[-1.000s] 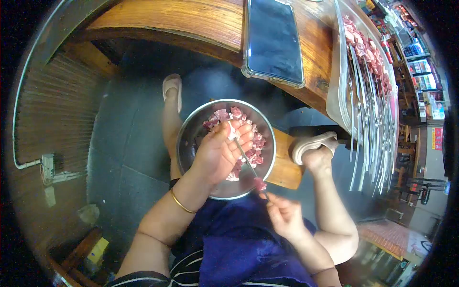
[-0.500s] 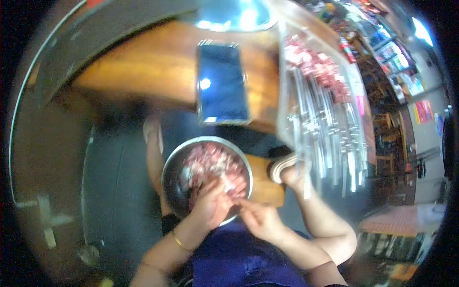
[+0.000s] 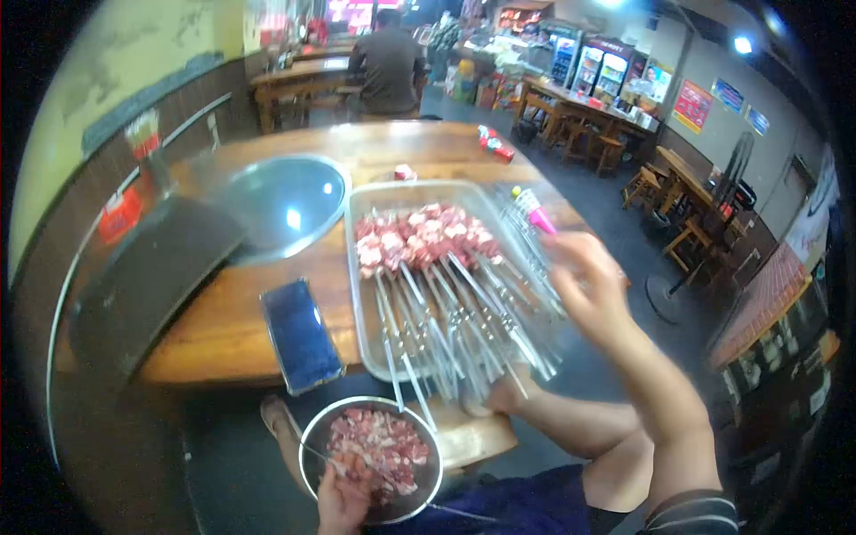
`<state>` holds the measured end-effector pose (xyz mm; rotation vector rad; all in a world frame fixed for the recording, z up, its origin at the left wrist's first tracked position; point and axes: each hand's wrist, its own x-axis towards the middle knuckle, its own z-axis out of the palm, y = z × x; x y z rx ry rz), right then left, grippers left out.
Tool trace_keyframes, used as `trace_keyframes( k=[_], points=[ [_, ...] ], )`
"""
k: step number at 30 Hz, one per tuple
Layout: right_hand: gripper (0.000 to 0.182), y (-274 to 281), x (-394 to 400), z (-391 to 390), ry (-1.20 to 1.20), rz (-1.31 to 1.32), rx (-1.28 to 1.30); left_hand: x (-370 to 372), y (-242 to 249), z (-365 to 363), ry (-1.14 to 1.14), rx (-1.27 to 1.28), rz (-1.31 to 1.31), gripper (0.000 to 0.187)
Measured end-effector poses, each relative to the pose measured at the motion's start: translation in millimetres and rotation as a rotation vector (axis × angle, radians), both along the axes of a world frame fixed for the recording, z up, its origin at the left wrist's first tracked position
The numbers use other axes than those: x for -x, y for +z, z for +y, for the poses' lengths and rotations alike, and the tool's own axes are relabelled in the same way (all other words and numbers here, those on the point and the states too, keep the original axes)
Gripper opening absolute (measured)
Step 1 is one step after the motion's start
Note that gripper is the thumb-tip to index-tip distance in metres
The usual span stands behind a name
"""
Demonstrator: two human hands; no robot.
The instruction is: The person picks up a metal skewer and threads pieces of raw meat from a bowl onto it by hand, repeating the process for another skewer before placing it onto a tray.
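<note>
My left hand (image 3: 343, 497) is closed over the near left part of a metal bowl (image 3: 438, 477), fingers round a thin metal skewer (image 3: 464, 513) whose ends stick out on both sides. Cut raw meat (image 3: 379, 441) fills much of the bowl. My right hand (image 3: 588, 290) is raised at the right of the table, its thumb and forefinger apart and nothing visible between them. Near its fingertips are bare metal skewers (image 3: 517, 218) and a pink object (image 3: 541, 219). A clear plastic tray (image 3: 358, 308) holds several loaded meat skewers (image 3: 428, 236), their shafts pointing toward me.
A phone (image 3: 301, 336) lies on the wooden table (image 3: 214, 334) left of the tray. Behind it are a round metal platter (image 3: 281, 209) and a dark board-like panel (image 3: 147, 276). A red packet (image 3: 495, 143) sits at the far edge. Someone (image 3: 388, 67) sits beyond, facing away.
My right hand has left the bowl and moved up and right to beside the tray. My left hand stays at the bowl. The view has tilted up and turned.
</note>
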<state>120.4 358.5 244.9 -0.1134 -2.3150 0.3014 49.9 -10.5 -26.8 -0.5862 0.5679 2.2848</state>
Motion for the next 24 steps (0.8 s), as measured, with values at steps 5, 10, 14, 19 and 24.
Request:
trace_keyframes(
  k=[5, 10, 14, 19, 24],
  points=[
    [0.050, -74, 84, 100, -0.240, -0.405, 0.415, -1, 9, 1, -0.356, -0.810, 0.308, 0.046],
    [0.048, -65, 98, 93, -0.321, -0.416, 0.495, -5, -14, -6, -0.256, -0.621, 0.223, 0.040],
    [0.045, -74, 96, 132, -0.347, -0.397, 0.458, 3, -27, -12, -0.264, -0.546, 0.337, 0.041],
    [0.042, -82, 77, 200, -0.308, -0.338, 0.394, 8, -7, 5, -0.261, -0.647, 0.320, 0.044],
    [0.040, -63, 65, 230, -0.256, -0.495, 0.276, -2, 46, 37, -0.094, -0.111, 0.042, 0.037]
  ],
)
